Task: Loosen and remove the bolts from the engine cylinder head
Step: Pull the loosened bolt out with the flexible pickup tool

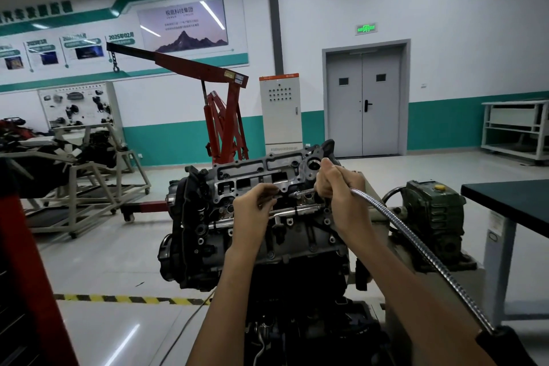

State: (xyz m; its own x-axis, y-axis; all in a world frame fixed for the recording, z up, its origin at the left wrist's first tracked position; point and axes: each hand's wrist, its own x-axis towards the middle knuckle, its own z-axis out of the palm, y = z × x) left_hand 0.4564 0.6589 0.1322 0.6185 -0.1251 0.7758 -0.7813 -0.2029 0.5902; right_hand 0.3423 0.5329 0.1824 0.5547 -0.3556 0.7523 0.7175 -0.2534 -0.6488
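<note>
Occupying the rear wall: grey double door (364, 104), shut.
Red engine crane (225, 116), left of centre on the floor, with its boom reaching left and a hook hanging from the end.
Engine (252, 246), centre foreground, directly in front of the person.
Pale control cabinet (280, 113), against the wall between the crane and the door.
Dark worktop (511, 199), at the right edge.
Green gearbox (430, 211), between the engine and the worktop.
Cylinder head (261, 169), on top of the engine, its open upper face tilted toward the camera.
Flexible metal shaft (416, 246), curving from the lower right up to the right end of the head, its tip pointing left over the head.
Right hand (335, 184), fingers wrapped round the shaft near its tip.
Left hand (255, 208), at the head's near edge, fingers bent with the tips drawn together. Whether they pinch a bolt cannot be told.
</note>
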